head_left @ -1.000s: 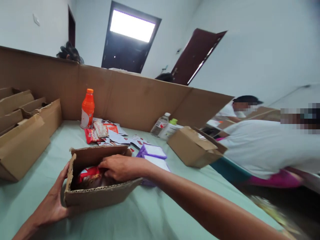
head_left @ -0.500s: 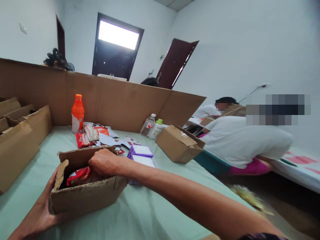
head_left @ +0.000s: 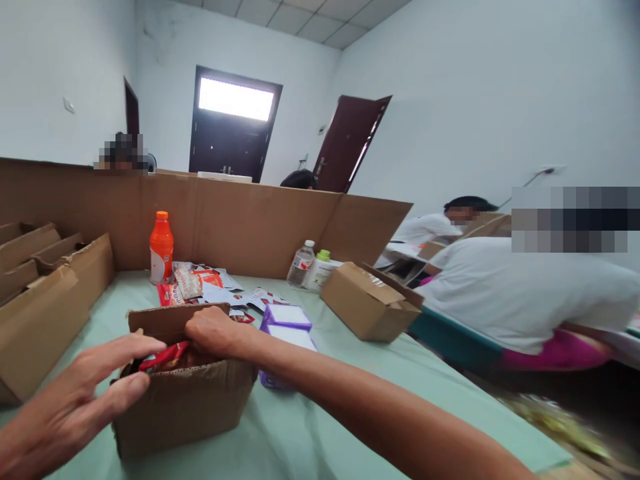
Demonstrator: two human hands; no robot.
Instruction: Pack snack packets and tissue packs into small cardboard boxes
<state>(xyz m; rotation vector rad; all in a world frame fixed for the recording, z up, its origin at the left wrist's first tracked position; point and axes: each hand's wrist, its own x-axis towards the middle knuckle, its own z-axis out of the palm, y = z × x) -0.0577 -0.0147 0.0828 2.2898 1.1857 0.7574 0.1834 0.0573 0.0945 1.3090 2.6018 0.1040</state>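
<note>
Though I cannot tell whether the curled right hand (head_left: 213, 330) pinches anything, the red plastic packet (head_left: 171, 356) lies just left of it, toward the spread left hand (head_left: 75, 400), inside the oblong brown cardboard box (head_left: 185, 408).

Left hand (head_left: 83, 393), one; right hand (head_left: 213, 330), one. Near box (head_left: 187, 407), one; red packet (head_left: 164, 357) showing inside, one. Far-right box (head_left: 353, 303), one. Bottles (head_left: 161, 250), three. Purple packs (head_left: 287, 317), at least two. Co-workers (head_left: 510, 293) visible, four.

No lettering is legible from afar: I can read no words on the red packet (head_left: 163, 358) inside the cardboard box (head_left: 187, 403), the orange bottle (head_left: 161, 243), clear bottle (head_left: 301, 265) or red-and-white packets (head_left: 189, 282).
</note>
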